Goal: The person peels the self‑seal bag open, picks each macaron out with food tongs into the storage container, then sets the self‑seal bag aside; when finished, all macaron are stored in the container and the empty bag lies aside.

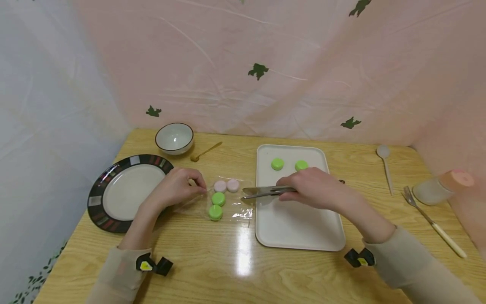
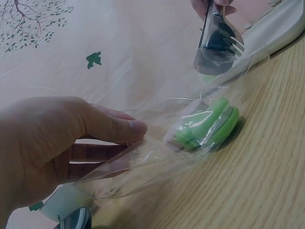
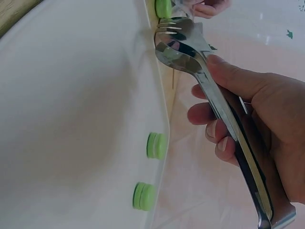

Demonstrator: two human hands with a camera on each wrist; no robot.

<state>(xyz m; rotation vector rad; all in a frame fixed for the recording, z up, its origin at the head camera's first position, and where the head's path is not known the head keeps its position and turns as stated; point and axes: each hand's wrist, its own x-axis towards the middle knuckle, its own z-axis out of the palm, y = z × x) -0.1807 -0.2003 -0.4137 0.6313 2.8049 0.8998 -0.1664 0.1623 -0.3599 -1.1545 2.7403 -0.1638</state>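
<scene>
My left hand (image 1: 180, 185) pinches the edge of a clear plastic bag (image 2: 138, 171) between thumb and fingers. Inside the bag lie two green macarons (image 1: 215, 212) and two pale pink macarons (image 1: 233, 185). Metal serving tongs (image 3: 224, 105) are gripped in my right hand (image 1: 315, 188), one end spoon-shaped and the other forked. Their tips point left, over the bag's right side, with no macaron between them. Below the right hand is a white rectangular tray (image 1: 296, 236). Two more green macarons (image 1: 277, 164) sit near its far edge, one partly behind the hand in the head view.
A dark-rimmed plate (image 1: 129, 194) is at the left, partly behind the left arm. Behind it stand a white bowl (image 1: 174, 138) and a small golden spoon (image 1: 206, 151). At the right lie a light spoon (image 1: 385, 164), a fork (image 1: 434, 223) and a pink-topped jar (image 1: 436, 188).
</scene>
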